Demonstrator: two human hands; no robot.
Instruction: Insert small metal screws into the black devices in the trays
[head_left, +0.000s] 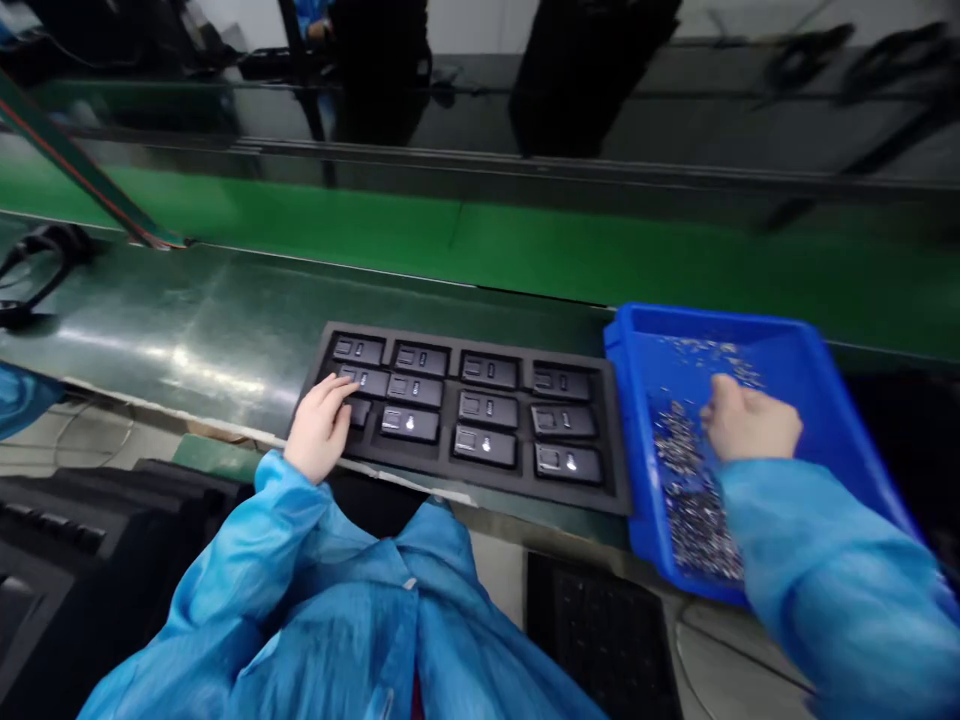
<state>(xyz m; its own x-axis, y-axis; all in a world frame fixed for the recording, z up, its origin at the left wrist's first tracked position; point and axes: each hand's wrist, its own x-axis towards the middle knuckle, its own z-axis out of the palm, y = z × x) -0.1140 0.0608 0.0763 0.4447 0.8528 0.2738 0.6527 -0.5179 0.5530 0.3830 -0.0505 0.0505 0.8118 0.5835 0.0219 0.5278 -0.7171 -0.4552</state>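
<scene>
A black foam tray (447,400) lies on the green bench, with rows of black rectangular devices (488,409) in its pockets. In the row nearest me, several devices carry a small shiny metal piece (410,423). My left hand (321,425) rests at the tray's left end, fingers stretched out, the tips touching a device (365,380) there and partly covering the one nearer me. Over the blue bin (806,335), my right hand (750,420) is closed with its fingers pinched together; what they hold, if anything, is hidden. Many small metal pieces (697,515) lie in the bin beneath it.
A dark conveyor rail (480,165) runs behind the bench (247,310). At the far left a black cable-like object (45,265) lies on the bench, near a slanted green post (82,170). Stacked black trays (97,560) stand low at the left; another dark tray (600,630) is below the bench.
</scene>
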